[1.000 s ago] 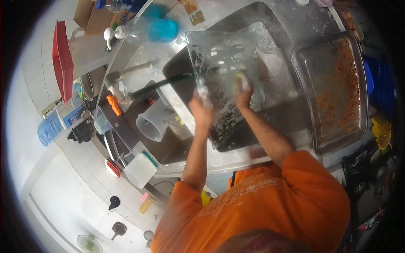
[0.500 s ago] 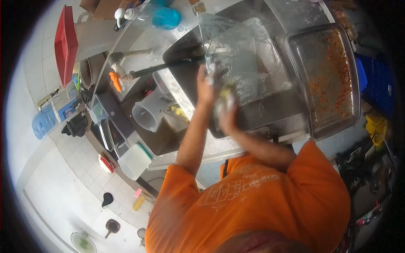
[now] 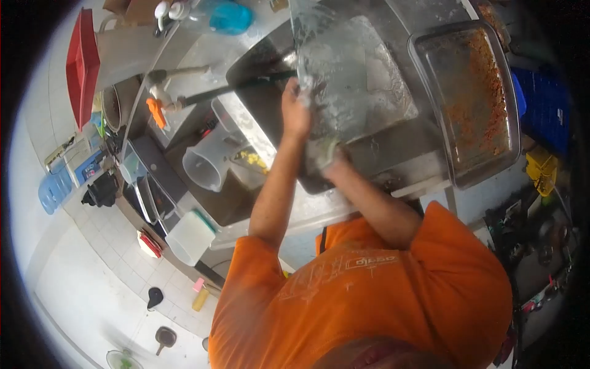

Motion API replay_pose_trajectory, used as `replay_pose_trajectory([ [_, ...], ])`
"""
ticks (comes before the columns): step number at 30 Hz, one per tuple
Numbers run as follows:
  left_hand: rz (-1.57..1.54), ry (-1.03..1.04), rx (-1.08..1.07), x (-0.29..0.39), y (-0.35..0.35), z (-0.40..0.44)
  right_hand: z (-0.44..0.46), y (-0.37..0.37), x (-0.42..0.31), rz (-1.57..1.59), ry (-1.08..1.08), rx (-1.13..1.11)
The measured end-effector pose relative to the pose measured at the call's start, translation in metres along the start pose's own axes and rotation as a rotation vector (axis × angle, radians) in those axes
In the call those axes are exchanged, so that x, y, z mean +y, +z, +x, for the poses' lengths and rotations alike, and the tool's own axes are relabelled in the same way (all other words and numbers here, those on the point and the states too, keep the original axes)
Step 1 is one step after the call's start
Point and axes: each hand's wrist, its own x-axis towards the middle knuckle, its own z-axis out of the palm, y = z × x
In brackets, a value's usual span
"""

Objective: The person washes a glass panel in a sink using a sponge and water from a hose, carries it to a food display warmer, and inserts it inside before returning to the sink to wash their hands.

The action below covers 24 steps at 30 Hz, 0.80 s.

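Observation:
A clear, flat panel (image 3: 335, 80) streaked with suds is tilted over the sink (image 3: 393, 154). My left hand (image 3: 297, 114) grips its left edge, fingers closed around it with white foam on them. My right hand (image 3: 337, 167) is closed on a pale yellow-green sponge (image 3: 329, 149), blurred by motion, just below the panel's lower part. Whether the sponge touches the panel, I cannot tell. Under the panel, part of the sink holds a pale, wet, foamy surface (image 3: 399, 98). A dark green hose or pipe (image 3: 243, 90) runs from the tap toward the panel.
A clear tray (image 3: 452, 157) with brown residue sits right of the sink. Left are an orange-handled tap (image 3: 156, 112) and a second basin with a translucent jug (image 3: 206, 169) and yellow bits (image 3: 251, 160). A pump bottle with blue liquid (image 3: 230, 18) stands at the back.
My right hand with the sponge has moved slightly down, away from my left hand. The panel stays in my left hand. The whole view has shifted a little.

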Motion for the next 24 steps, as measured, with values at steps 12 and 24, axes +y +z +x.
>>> replay_pose_trajectory([
  [12, 0.031, 0.043, -0.046, -0.001, 0.004, -0.001, -0.082, 0.059, 0.03, 0.381, 0.106, 0.05],
  [24, -0.068, -0.022, -0.072, -0.019, -0.004, -0.001, 0.027, -0.024, -0.004, -0.19, -0.18, 0.624],
])
